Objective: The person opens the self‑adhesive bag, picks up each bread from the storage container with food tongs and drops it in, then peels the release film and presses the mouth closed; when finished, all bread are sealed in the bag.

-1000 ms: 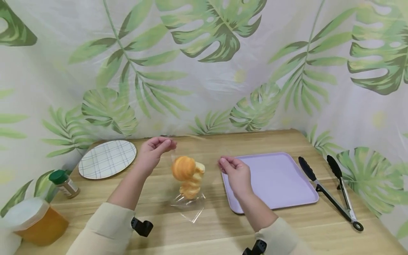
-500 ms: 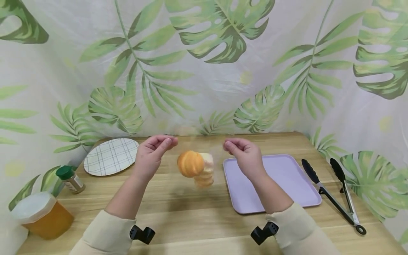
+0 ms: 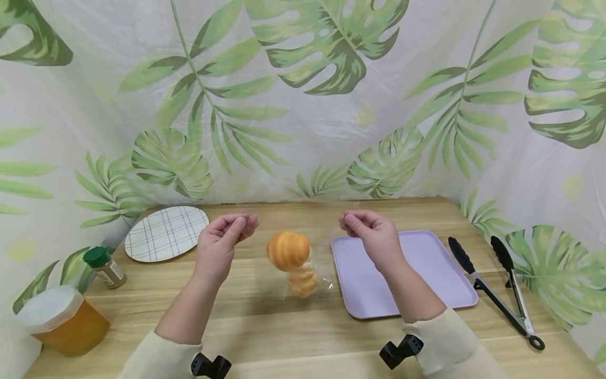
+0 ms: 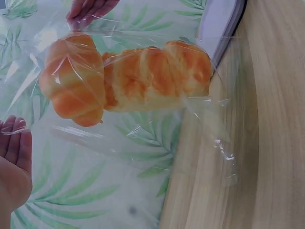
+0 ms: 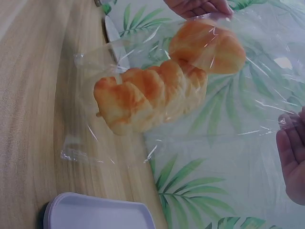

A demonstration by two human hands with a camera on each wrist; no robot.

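Note:
A clear plastic bag (image 4: 224, 143) hangs between my two hands above the table. Inside it are a round golden bread roll (image 3: 288, 251) and, below, a longer ridged loaf (image 5: 147, 98). My left hand (image 3: 221, 245) pinches one upper corner of the bag between thumb and fingers. The opposite upper corner is pinched by my right hand (image 3: 374, 239), near the far left corner of the lilac tray (image 3: 407, 273). Both wrist views show the round roll toward the bag's upper end, touching the loaf.
Black-tipped tongs (image 3: 502, 295) lie spread to the right of the tray. At the left are an oval checked plate (image 3: 165, 234), a green-capped spice jar (image 3: 106, 267) and an orange tub with a white lid (image 3: 66, 321). A leaf-patterned curtain (image 3: 303, 105) stands behind the wooden table (image 3: 265, 342).
The bag was lifted off the table with the breads, swung and dropped slightly; the round roll now sits above the loaf. My right hand rose and moved right, so my hands are farther apart.

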